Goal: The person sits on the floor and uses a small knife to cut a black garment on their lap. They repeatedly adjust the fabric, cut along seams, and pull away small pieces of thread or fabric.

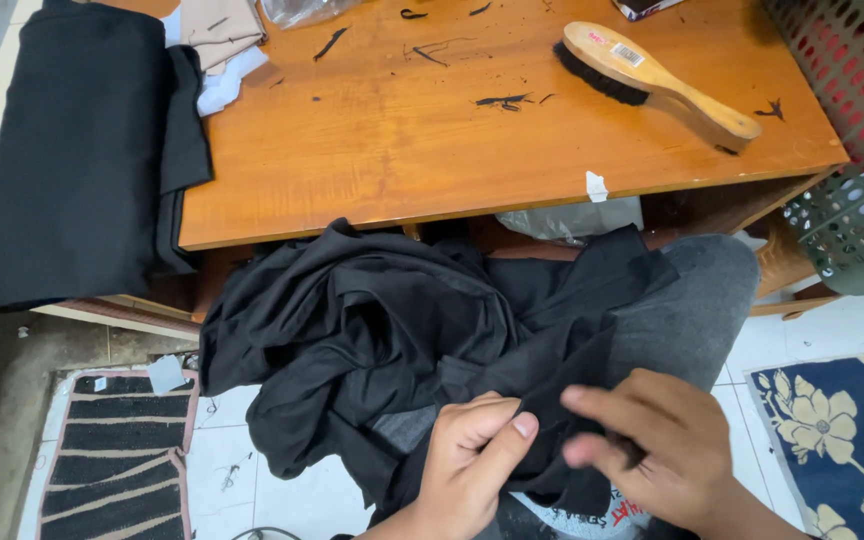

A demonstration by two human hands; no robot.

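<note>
Both hands, left hand [472,455] and right hand [667,450], pinch the black cloth [382,330] on the lap, just below the surface [402,150] edge; a brush [657,80] lies near the far corner.

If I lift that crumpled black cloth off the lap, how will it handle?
The crumpled black cloth looks floppy: it lies in soft folds, so it would likely sag and trail. It seems thin and light where both hands pinch it. Loose folds may snag the wooden table edge.
</note>
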